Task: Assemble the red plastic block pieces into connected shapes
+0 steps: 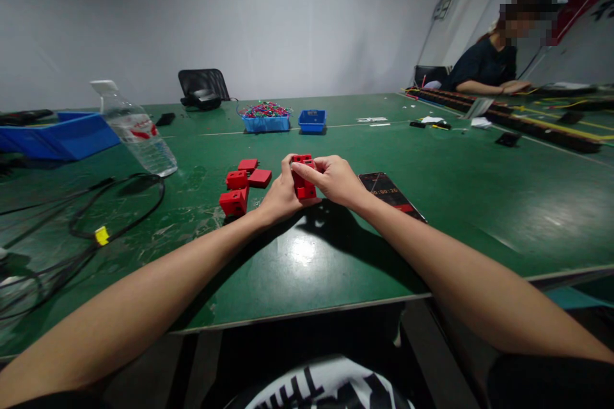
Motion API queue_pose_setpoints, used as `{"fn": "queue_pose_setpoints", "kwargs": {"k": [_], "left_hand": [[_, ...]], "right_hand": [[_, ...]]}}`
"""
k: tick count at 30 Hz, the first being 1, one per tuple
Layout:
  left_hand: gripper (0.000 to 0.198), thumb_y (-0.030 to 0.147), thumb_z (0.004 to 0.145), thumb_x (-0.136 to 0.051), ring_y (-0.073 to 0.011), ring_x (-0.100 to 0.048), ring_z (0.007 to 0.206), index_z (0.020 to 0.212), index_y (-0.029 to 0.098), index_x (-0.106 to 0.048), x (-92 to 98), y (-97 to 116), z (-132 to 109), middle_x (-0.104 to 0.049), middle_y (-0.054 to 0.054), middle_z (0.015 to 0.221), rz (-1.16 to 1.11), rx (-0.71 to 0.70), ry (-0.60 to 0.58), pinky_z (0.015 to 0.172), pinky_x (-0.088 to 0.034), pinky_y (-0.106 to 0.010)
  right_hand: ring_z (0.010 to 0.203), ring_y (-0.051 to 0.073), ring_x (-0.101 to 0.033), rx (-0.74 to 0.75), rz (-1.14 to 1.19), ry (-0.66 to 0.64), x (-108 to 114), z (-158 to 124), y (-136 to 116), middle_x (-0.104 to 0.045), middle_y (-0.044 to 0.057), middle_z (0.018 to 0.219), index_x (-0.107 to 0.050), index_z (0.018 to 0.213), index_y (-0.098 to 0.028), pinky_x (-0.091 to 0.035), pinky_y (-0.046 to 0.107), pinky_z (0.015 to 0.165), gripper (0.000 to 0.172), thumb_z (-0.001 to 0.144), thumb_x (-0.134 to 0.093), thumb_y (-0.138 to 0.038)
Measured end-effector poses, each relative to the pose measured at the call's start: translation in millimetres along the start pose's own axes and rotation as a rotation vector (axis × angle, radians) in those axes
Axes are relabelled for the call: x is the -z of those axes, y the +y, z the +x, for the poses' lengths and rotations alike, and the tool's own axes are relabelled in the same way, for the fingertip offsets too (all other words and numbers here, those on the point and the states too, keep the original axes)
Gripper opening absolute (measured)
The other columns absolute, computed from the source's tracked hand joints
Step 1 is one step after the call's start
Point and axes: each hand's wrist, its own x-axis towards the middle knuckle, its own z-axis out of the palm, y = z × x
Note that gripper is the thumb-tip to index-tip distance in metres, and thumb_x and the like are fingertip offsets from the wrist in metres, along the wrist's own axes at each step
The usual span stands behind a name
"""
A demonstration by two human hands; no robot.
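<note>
Both my hands meet over the green table, gripping a stack of red plastic blocks. My left hand wraps the stack from the left, fingers curled closed. From the right, my right hand pinches the stack, its fingers pressed on the top block. Several loose red blocks lie just left of my left hand.
A phone with a lit screen lies right of my hands. A tilted water bottle and black cables sit left. Blue bins stand farther back. Another person sits at the far right.
</note>
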Motion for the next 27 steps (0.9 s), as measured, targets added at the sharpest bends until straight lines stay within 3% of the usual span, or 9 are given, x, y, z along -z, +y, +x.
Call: {"fn": "queue_pose_setpoints", "kwargs": {"k": [9,17,27], "left_hand": [[0.102,0.04,0.064,-0.085,-0.0324,-0.067,0.114,0.141,0.022,-0.019,2.3,2,0,-0.06,-0.018,0.132,-0.033,0.015,-0.021,0.098,-0.054,-0.05],[0.104,0.038,0.064,-0.085,-0.0307,-0.069,0.111,0.143,0.024,-0.019,2.2,0,0,-0.06,-0.015,0.133,-0.021,-0.024,-0.032,0.096,-0.055,-0.047],[0.107,0.033,0.064,-0.086,-0.0324,-0.067,0.115,0.145,0.02,-0.018,2.6,2,0,-0.062,-0.016,0.13,-0.023,-0.015,-0.036,0.1,-0.053,-0.048]], "right_hand": [[0.056,0.009,-0.041,-0.133,0.369,-0.19,6,6,6,-0.06,0.0,0.064,-0.068,0.072,-0.014,-0.032,0.025,0.055,0.06,0.069,-0.067,-0.074],[0.057,0.009,-0.043,-0.158,0.382,-0.255,10,5,3,-0.058,-0.001,0.064,-0.064,0.068,-0.014,-0.033,0.025,0.055,0.057,0.067,-0.071,-0.071],[0.058,0.011,-0.044,-0.079,0.181,-0.177,7,6,10,-0.055,-0.001,0.061,-0.065,0.07,-0.014,-0.033,0.027,0.056,0.058,0.069,-0.068,-0.072]]}}
